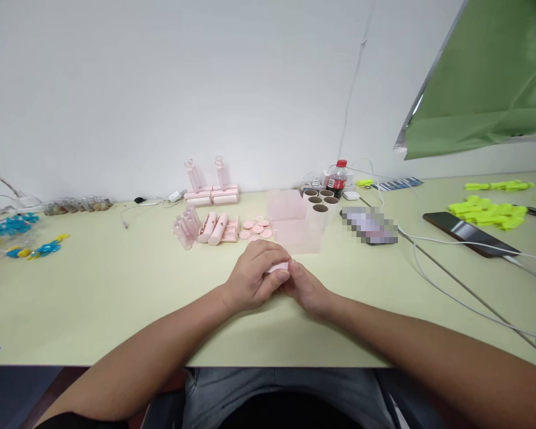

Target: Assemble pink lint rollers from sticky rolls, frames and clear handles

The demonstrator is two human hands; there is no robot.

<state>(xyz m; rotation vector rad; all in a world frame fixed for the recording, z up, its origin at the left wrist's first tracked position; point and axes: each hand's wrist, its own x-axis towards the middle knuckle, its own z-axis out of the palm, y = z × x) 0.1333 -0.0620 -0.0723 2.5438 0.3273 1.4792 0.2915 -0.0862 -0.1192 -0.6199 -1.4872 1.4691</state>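
A pale green table (116,292) spreads before a seated person, with a green sheet (482,77) hanging over its far right side. At the near middle, the person's left hand (254,273) is closed around a small pink piece, fingers curled over the top and thumb along the near side. The right hand (309,290) meets it from the right, its thumb at the piece's right end; its other fingers are largely hidden, so whether they grip cannot be told. Just beyond the hands sits a translucent pink box (297,238), with a black phone (471,234) well to the right. Round tubes (317,219) stand at the box's right, near a cola bottle (337,180). Farther left lie pink cases (218,229), then pink discs (258,229) beside the box. The pink piece (278,268) shows only partly between the hands.
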